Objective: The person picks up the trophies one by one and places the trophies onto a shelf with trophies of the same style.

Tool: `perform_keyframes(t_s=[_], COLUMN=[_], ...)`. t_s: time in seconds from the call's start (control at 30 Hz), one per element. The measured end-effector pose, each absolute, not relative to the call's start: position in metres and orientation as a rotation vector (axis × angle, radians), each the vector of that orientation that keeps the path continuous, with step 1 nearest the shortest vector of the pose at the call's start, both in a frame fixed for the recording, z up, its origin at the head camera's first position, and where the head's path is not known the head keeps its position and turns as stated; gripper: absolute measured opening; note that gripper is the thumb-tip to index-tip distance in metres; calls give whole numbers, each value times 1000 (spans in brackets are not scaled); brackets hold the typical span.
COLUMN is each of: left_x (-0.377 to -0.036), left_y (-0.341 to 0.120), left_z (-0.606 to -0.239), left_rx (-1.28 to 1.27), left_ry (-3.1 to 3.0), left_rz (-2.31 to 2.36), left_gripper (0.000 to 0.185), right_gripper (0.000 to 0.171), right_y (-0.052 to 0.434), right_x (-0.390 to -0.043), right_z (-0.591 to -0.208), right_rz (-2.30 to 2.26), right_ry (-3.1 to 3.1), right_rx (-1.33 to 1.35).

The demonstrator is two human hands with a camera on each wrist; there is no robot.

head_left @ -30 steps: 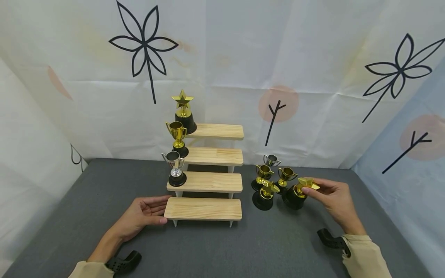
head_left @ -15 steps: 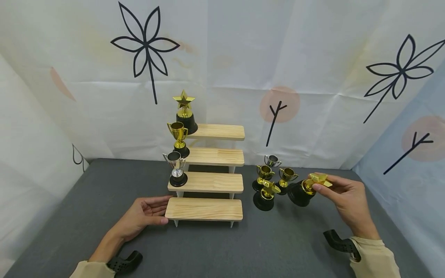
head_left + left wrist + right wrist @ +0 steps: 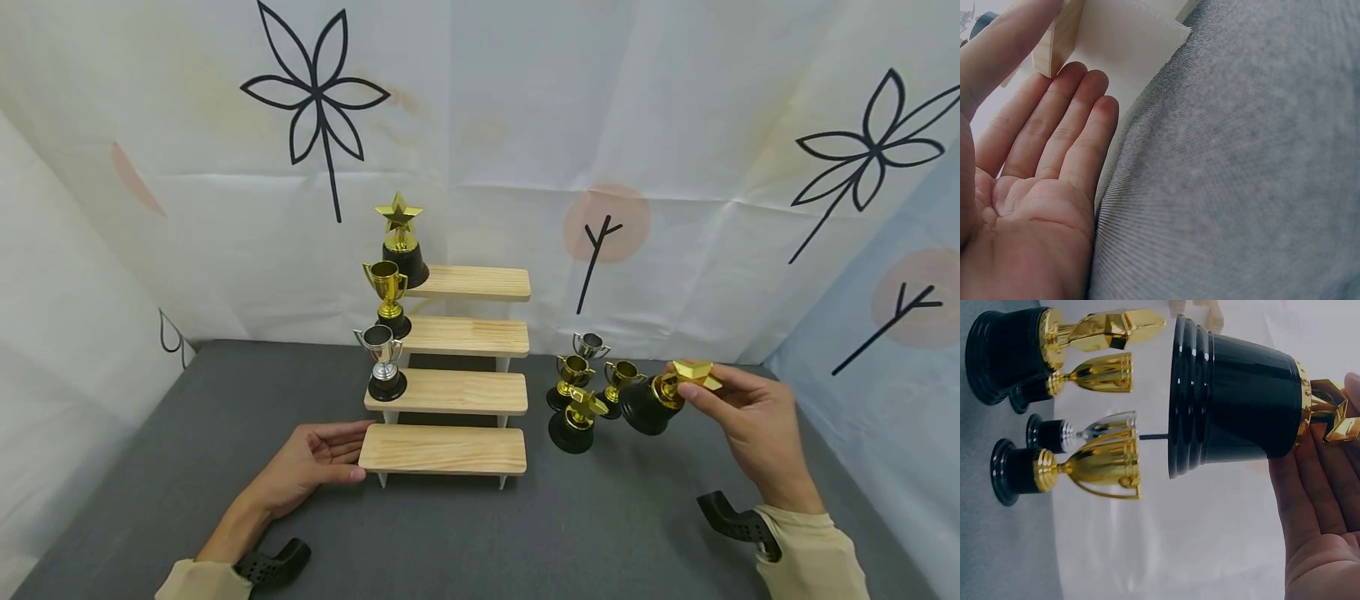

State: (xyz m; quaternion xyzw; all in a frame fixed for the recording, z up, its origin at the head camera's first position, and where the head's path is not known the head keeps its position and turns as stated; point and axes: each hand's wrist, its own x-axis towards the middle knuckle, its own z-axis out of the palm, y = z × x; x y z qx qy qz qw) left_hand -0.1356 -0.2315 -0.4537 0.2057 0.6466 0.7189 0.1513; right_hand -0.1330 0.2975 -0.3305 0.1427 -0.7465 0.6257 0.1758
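My right hand (image 3: 761, 429) grips a gold star trophy (image 3: 647, 407) by its star, right of the small trophy group. It tilts with its black base toward the left; in the right wrist view the base (image 3: 1241, 397) hangs higher than the trophies standing on the table. Four-stepped, the wooden display stand (image 3: 444, 451) is in the middle. My left hand (image 3: 311, 467) is at the left end of its lowest step, fingers extended and thumb by the front corner. On the upper steps' left ends stand a star trophy (image 3: 403, 262), a gold cup (image 3: 387, 283) and a silver cup (image 3: 385, 379).
Close left of the held trophy stand another star trophy (image 3: 572, 432), two gold cups (image 3: 573, 369) and a silver cup (image 3: 590, 346). The grey table (image 3: 570, 533) runs back to a white patterned cloth (image 3: 510, 125).
My right hand has lifted the star trophy and drawn it right, away from the other trophies, tilting it further. The left hand stays at the stand.
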Motion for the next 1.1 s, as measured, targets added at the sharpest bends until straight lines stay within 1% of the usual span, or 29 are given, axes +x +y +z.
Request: perform_keyframes(t_s=[0.27,0.5,0.83,0.97,1.1], left_x=[-137,-137,-137,-137,-137], left_y=[-231,-232,-231,-231,-232], left_z=[-454,-455,-454,-455,-456], left_rx=[594,593,595,599,592], left_ry=[1875,1881,1876,1871,1880], left_rz=[2049,2043,2048,2057,2055], left_gripper=[72,71,72,71,71], right_gripper=[28,31,26,24,25], right_y=[290,277,252,239,226], right_x=[-137,-144,-154,-160,-171], right_z=[-313,-296,-269,-258,-250], right_rz=[1682,1872,1732,1702,1713], right_ry=[-2160,-2056,-2160,-2180,-2194], right_rx=[385,549,513,566,642])
